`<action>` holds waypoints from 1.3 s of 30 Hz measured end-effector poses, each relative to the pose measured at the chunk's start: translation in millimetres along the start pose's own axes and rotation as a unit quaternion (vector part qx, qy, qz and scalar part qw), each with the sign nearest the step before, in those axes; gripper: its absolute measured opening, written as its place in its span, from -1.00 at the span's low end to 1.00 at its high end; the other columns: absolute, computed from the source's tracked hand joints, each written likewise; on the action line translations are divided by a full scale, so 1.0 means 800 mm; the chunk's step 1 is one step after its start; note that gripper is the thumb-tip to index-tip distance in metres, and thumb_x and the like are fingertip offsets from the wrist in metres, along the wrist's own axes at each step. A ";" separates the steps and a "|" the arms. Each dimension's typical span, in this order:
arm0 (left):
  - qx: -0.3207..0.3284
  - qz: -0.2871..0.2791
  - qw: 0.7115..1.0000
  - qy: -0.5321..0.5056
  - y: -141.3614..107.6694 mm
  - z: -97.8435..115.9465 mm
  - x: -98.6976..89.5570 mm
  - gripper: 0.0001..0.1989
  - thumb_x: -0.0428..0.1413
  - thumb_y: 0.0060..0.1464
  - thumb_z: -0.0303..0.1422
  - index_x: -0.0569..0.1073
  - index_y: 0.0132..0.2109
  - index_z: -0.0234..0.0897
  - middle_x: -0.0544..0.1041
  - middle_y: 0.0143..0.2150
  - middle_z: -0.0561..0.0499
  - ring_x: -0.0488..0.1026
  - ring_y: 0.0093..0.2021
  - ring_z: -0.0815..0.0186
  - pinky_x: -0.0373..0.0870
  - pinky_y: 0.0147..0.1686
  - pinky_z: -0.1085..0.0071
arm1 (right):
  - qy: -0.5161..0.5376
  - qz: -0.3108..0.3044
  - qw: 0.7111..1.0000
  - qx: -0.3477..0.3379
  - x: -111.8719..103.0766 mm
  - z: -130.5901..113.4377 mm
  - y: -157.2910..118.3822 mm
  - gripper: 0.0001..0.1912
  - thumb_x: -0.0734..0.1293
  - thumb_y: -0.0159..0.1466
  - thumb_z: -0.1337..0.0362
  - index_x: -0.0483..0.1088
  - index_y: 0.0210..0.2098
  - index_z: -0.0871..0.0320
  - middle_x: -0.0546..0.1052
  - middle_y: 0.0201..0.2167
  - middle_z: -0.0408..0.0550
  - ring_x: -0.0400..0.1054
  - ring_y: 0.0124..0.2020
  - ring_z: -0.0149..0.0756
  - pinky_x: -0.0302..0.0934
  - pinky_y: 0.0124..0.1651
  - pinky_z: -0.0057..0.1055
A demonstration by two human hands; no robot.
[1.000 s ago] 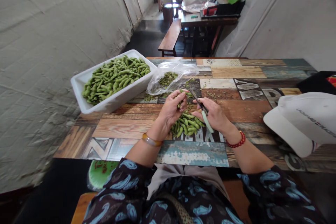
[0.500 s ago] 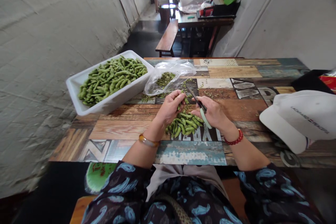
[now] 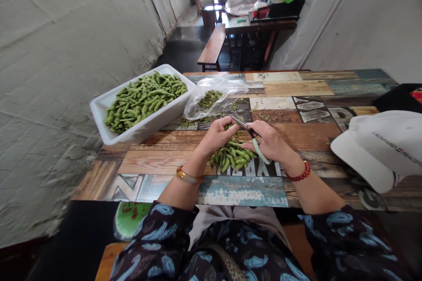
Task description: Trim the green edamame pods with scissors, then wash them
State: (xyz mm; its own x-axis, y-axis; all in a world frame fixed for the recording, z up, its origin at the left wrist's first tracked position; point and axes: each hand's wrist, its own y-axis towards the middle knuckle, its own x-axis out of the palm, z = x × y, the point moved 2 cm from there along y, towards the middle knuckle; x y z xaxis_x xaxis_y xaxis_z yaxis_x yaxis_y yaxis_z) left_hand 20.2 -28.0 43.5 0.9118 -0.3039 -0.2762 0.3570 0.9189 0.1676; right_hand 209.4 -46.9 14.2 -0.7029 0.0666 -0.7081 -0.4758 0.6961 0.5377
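My right hand (image 3: 267,138) is closed round scissors (image 3: 256,144) with pale green handles, their blades pointing up and left to my left fingertips. With fingers pinched, my left hand (image 3: 219,134) holds a green edamame pod (image 3: 227,127), mostly hidden by the fingers. Below both hands lies a small pile of edamame pods (image 3: 232,156) on the patterned table. Just beyond them, a clear plastic bag (image 3: 226,84) holds small green trimmings (image 3: 210,99), and more bits are scattered around it.
A white tub (image 3: 145,129) heaped with edamame pods stands at the table's left. On the right lies a white cap (image 3: 384,142), with a black item behind it. Farther back are a wooden bench (image 3: 212,46) and another table with bags and boxes. A person's legs show at the far end.
The scissor blades have swung leftward, closer to my left fingertips. My left hand has turned a little, hiding more of the pod. The whole view has shifted slightly.
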 end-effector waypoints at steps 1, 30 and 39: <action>0.009 -0.005 1.000 0.010 0.000 0.000 -0.001 -0.76 0.09 0.16 -0.26 0.48 -0.35 -0.35 0.41 -0.43 0.07 0.27 -0.37 0.40 0.21 -0.29 0.45 | 0.001 -0.003 1.000 0.000 -0.001 0.000 0.000 -0.50 0.39 0.26 -0.02 0.34 0.05 0.16 0.50 -0.20 0.10 0.40 -0.17 -0.02 0.35 -0.08 -0.09; -0.130 0.024 0.943 -0.307 -0.002 -0.018 -0.001 -0.73 0.19 0.05 -0.17 0.34 -0.29 -0.26 0.29 -0.56 0.19 0.05 -0.67 0.54 -0.13 -0.70 0.57 | 0.039 0.035 0.996 0.079 -0.001 0.008 0.001 -0.64 0.36 0.30 0.06 0.43 -0.01 0.14 0.54 -0.32 0.00 0.46 -0.29 -0.16 0.41 -0.15 -0.18; 0.005 0.236 0.968 0.090 0.039 0.022 -0.123 -0.95 0.09 0.07 -0.40 0.42 -0.30 -0.27 0.33 -0.52 0.13 0.22 -0.51 0.42 0.18 -0.45 0.48 | 0.043 0.041 0.996 0.070 0.001 0.005 -0.002 -0.63 0.34 0.31 0.05 0.43 -0.01 0.16 0.54 -0.35 -0.02 0.48 -0.31 -0.16 0.43 -0.17 -0.19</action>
State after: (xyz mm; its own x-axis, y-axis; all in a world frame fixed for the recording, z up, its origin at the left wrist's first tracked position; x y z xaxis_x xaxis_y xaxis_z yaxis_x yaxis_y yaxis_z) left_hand -54.8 25.8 92.6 0.9241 0.1975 -0.3271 -0.0871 0.9424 0.3231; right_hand 212.0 -44.9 11.2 -0.7818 0.0705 -0.6196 -0.3409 0.7836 0.5193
